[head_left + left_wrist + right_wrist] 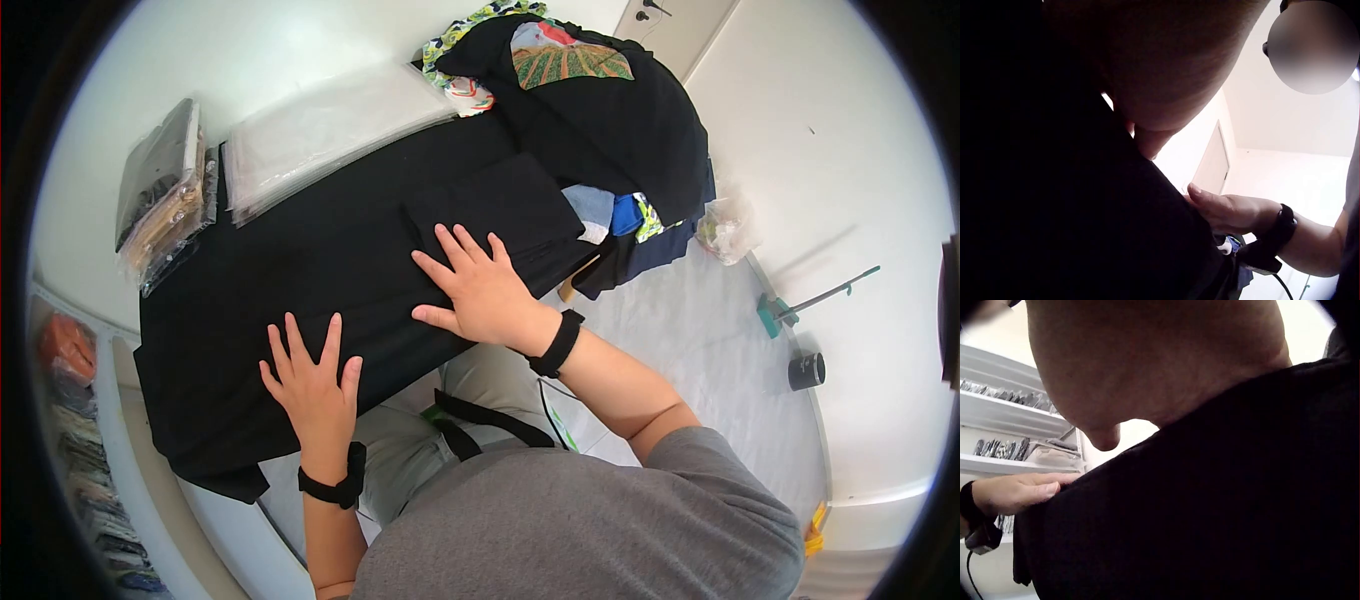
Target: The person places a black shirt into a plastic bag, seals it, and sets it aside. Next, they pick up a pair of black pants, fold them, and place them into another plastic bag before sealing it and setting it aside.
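Note:
Both hands rest with fingers spread on black fabric [330, 270] that lies across a long table. The left hand [312, 385] is near the front edge, on the left part of the fabric. Farther right, the right hand [485, 290] lies palm down, its fingertips at the lower edge of a folded black layer [490, 200]. Neither hand grips anything. In the left wrist view the dark fabric [1072, 206] fills much of the picture under the left hand [1154, 75]. The right wrist view shows the right hand [1154, 362] over the same black fabric.
A stack of clear plastic bags [330, 125] lies along the wall, beside packaged items [170, 190]. A black printed shirt [610, 120] tops a heap of clothes at the far end. Shelves [90, 450] stand left. A dustpan [775, 312] and black bin [806, 371] are on the floor.

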{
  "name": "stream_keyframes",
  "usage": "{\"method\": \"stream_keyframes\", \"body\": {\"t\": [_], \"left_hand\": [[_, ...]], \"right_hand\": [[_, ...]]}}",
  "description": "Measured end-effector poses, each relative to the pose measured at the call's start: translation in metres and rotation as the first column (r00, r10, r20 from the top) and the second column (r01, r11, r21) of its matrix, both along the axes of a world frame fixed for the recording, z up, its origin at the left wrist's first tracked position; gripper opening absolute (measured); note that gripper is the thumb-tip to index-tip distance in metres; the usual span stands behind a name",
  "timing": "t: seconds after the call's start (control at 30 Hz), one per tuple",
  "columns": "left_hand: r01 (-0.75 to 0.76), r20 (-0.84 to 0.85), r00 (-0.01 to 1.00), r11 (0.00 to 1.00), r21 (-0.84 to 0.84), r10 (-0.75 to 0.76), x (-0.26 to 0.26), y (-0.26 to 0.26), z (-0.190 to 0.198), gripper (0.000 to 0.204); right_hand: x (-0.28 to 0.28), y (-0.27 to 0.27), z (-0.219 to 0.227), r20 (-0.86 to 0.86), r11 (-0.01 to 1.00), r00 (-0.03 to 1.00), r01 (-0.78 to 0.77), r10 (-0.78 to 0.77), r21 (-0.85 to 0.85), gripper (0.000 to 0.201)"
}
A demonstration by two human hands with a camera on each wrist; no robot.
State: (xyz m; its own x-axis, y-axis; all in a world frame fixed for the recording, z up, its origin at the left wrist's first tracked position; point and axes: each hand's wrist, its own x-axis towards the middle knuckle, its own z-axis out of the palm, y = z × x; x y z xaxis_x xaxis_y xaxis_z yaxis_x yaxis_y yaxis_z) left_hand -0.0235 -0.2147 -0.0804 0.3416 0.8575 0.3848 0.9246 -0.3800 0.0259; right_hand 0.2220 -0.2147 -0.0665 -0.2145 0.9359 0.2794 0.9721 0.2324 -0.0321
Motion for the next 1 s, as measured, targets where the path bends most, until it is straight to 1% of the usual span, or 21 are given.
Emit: {"method": "stream_keyframes", "body": {"t": [0.13,0.2,0.27,0.3,0.33,0.4,0.43,0.47,0.5,0.53,0.57,0.6,0.63,0.67,0.7,0.73,0.8,0.83,0.9,0.93,1.0], "left_hand": [[0.000,-0.010,1.000,1.000,0.006,0.000,0.000,0.000,0.000,0.050],[0.000,-0.005,1.000,1.000,0.005,0.000,0.000,0.000,0.001,0.048],[0.003,0.003,1.000,1.000,0.001,-0.003,0.000,-0.001,-0.001,0.047],[0.005,0.003,1.000,1.000,0.005,-0.005,-0.001,0.000,-0.001,0.047],[0.006,0.003,1.000,1.000,0.011,-0.006,0.000,0.000,-0.001,0.047],[0.001,-0.002,1.000,1.000,0.002,-0.001,0.000,0.000,0.000,0.047],[-0.008,-0.006,1.000,1.000,-0.009,0.008,0.000,0.000,0.001,0.047],[-0.010,-0.006,1.000,1.000,-0.009,0.010,0.001,0.000,0.001,0.047],[-0.002,0.002,1.000,1.000,-0.004,0.002,0.001,-0.001,0.000,0.047],[0.006,0.009,1.000,1.000,0.001,-0.006,0.000,0.000,0.000,0.047],[0.001,0.008,1.000,1.000,0.002,-0.001,-0.001,0.001,0.000,0.047],[0.008,0.012,1.000,1.000,0.006,-0.008,-0.001,0.001,0.000,0.047],[0.014,0.018,1.000,1.000,0.005,-0.014,-0.001,0.000,-0.001,0.047],[0.003,0.023,1.000,1.000,-0.003,-0.003,-0.001,0.000,-0.001,0.047],[0.006,0.017,1.000,1.000,0.015,-0.006,-0.001,0.001,-0.001,0.047],[0.014,0.007,1.000,0.999,0.033,-0.014,-0.001,0.001,-0.001,0.047],[0.016,0.005,1.000,0.999,0.033,-0.016,-0.001,0.001,-0.003,0.048],[0.014,0.008,1.000,0.999,0.045,-0.015,-0.002,0.002,-0.003,0.048],[0.019,0.018,1.000,0.999,0.031,-0.019,-0.001,0.003,-0.001,0.048],[0.017,0.030,0.999,1.000,0.015,-0.017,-0.002,0.001,-0.001,0.047],[0.003,0.037,0.999,1.000,0.010,-0.004,-0.001,0.001,0.001,0.047]], "right_hand": [[0.003,0.002,-0.003,-0.017,0.999,1.000,-0.021,0.022,0.030,0.066],[0.005,0.008,0.006,-0.031,1.000,0.999,-0.016,0.017,0.010,0.068],[0.005,0.017,0.019,-0.287,0.994,0.952,0.098,-0.108,-0.049,0.070],[0.004,0.018,0.015,-0.085,0.985,0.990,0.123,-0.113,0.122,0.069],[0.004,0.020,0.006,-0.085,0.984,0.990,0.125,-0.115,0.124,0.069],[0.001,0.023,-0.009,-0.141,0.997,0.987,0.078,-0.077,-0.001,0.067],[0.004,0.022,-0.010,-0.187,0.998,0.981,0.058,-0.059,-0.010,0.064],[0.009,0.022,-0.011,-0.187,0.998,0.981,0.055,-0.056,-0.010,0.064],[0.015,0.020,-0.012,-0.334,1.000,0.942,-0.003,0.012,0.027,0.062],[0.020,0.018,-0.013,-0.471,0.996,0.878,-0.055,0.084,0.075,0.059],[0.026,0.013,-0.011,-0.622,0.972,0.768,-0.003,0.152,0.235,0.050],[0.031,0.002,-0.004,-0.714,0.936,0.693,0.176,0.100,0.303,0.040],[0.033,-0.010,-0.001,-0.813,0.839,0.582,0.446,-0.009,0.310,0.037],[0.036,-0.024,0.004,-0.996,0.792,0.064,0.610,-0.069,-0.015,0.039],[0.055,-0.028,-0.017,-0.980,0.756,-0.090,0.650,0.176,0.076,0.044],[0.067,-0.037,-0.014,-0.929,0.770,-0.337,0.630,0.155,-0.100,0.045],[0.088,-0.043,-0.020,-0.751,0.910,-0.654,0.360,0.089,-0.206,0.045],[0.093,-0.042,-0.019,-0.749,0.909,-0.656,0.362,0.090,-0.207,0.045],[0.098,-0.035,-0.008,-0.581,0.940,-0.814,0.181,-0.022,-0.290,0.046],[0.094,-0.032,0.000,-0.580,0.942,-0.814,0.168,-0.033,-0.290,0.046],[0.077,-0.022,0.011,-0.514,0.951,-0.839,-0.012,-0.179,-0.310,0.053]]}}
